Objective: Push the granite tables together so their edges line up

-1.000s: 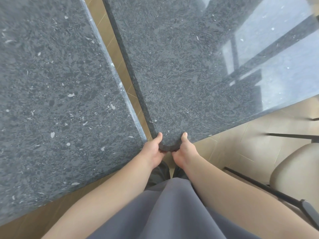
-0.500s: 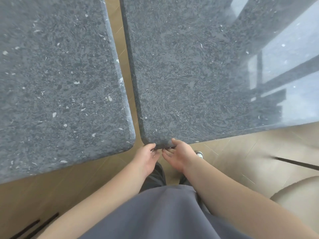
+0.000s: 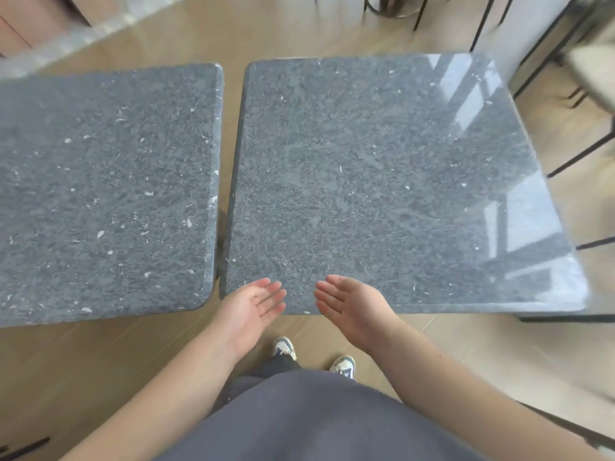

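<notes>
Two dark speckled granite tables stand side by side. The left table (image 3: 100, 194) and the right table (image 3: 382, 181) are parted by a narrow gap of floor that tapers toward me. Their near edges sit at nearly the same line. My left hand (image 3: 249, 309) hovers palm up over the right table's near left corner, fingers straight, holding nothing. My right hand (image 3: 349, 304) hovers palm up just right of it at the same near edge, also empty.
Black metal chair legs (image 3: 579, 154) and a pale seat (image 3: 595, 71) stand right of the right table. More dark legs (image 3: 419, 11) stand beyond the far edge. Wooden floor (image 3: 100, 361) lies around me; my shoes (image 3: 283, 347) are below the hands.
Both hands have let go of the right table's near corner and lifted off with palms up. My head has pulled back and up, bringing both whole tabletops into view.
</notes>
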Motion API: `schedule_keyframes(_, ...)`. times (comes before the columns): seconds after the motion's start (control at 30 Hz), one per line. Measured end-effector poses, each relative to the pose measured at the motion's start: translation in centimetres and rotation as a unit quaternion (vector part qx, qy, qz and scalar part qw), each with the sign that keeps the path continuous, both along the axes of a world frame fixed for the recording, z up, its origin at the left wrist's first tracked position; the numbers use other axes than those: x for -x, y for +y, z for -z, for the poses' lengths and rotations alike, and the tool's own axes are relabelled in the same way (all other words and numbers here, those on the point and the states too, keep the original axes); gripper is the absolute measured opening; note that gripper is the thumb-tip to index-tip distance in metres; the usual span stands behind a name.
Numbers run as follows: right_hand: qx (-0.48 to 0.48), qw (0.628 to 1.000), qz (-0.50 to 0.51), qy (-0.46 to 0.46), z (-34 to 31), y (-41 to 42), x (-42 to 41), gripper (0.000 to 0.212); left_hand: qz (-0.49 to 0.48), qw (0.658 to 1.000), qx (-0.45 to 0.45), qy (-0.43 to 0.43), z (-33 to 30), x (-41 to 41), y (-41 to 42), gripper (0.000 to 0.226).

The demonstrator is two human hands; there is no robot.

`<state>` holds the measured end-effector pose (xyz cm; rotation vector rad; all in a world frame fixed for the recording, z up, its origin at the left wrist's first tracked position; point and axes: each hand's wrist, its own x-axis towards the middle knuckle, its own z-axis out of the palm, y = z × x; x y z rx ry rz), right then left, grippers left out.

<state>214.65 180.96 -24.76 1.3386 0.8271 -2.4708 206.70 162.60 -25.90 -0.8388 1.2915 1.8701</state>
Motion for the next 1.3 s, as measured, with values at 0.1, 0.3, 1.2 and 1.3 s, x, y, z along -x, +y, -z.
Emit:
schedule_keyframes(0.1, -0.050, 0.998, 0.004, 0.034, -1.6, 1.5, 0.2, 0.024, 0.034, 0.997, -0.008, 0.064, -3.1, 0.3, 1.6, 0.023)
schedule_keyframes(0.3, -0.185, 0.980, -0.013, 0.074, -4.8, 5.8, 1.1, 0.017, 0.107, 0.983, -0.015, 0.151, -6.2, 2.3, 5.4, 0.024)
schedule_keyframes(1.2, -0.348, 0.877, 0.325, 0.060, -10.3, 33.2, -24.7, 0.032, 0.460, 0.823, -0.088, 0.322, -10.2, -9.7, 42.2, 0.029)
schedule_keyframes(1.3, -0.352, 0.881, 0.310, 0.057, -9.7, 38.8, -28.9, 0.027, 0.437, 0.834, -0.069, 0.329, -10.0, -14.1, 47.3, 0.023)
